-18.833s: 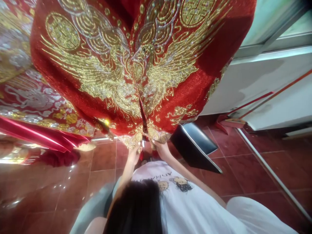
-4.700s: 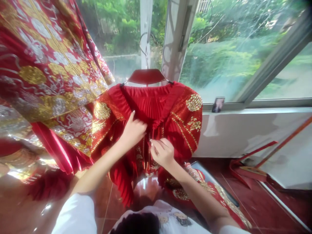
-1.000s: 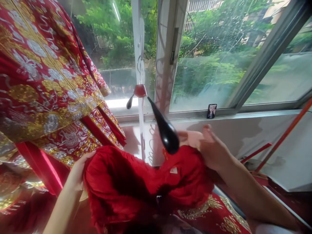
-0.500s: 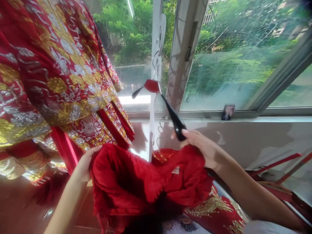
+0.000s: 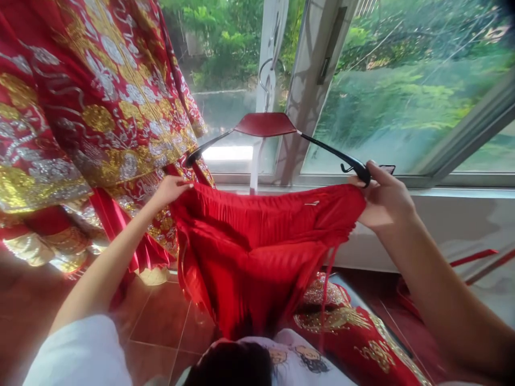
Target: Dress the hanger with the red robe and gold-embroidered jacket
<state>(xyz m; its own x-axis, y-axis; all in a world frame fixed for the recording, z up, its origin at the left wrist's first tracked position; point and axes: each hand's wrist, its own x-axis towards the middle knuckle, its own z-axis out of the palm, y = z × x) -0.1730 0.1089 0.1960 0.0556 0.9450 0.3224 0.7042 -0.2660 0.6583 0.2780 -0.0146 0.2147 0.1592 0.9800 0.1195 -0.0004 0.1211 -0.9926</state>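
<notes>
A red skirt (image 5: pixel 257 257) with a gathered waistband is stretched wide between my two hands, its top edge just below a clothes hanger (image 5: pixel 265 124). My left hand (image 5: pixel 171 191) pinches the skirt's left upper corner, a little below the hanger's left tip and apart from it. My right hand (image 5: pixel 386 195) is closed on the skirt's right upper corner together with the black right end of the hanger. The hanger has a dark red middle, black arms and a metal hook. A small white label shows inside the waistband, and a thin red cord hangs at the right.
At the left hangs a red jacket (image 5: pixel 132 91) with gold and silver embroidery. Another gold-embroidered red garment (image 5: pixel 354 332) lies at lower right. Behind the hanger are a white upright post (image 5: pixel 271 48) and sliding windows (image 5: pixel 386 107). Red tiles (image 5: pixel 155 321) cover the floor.
The skirt has gone from bunched up to spread wide, and both hands have risen. The hanger has turned to face me broadside. My right hand has moved right with the hanger's end.
</notes>
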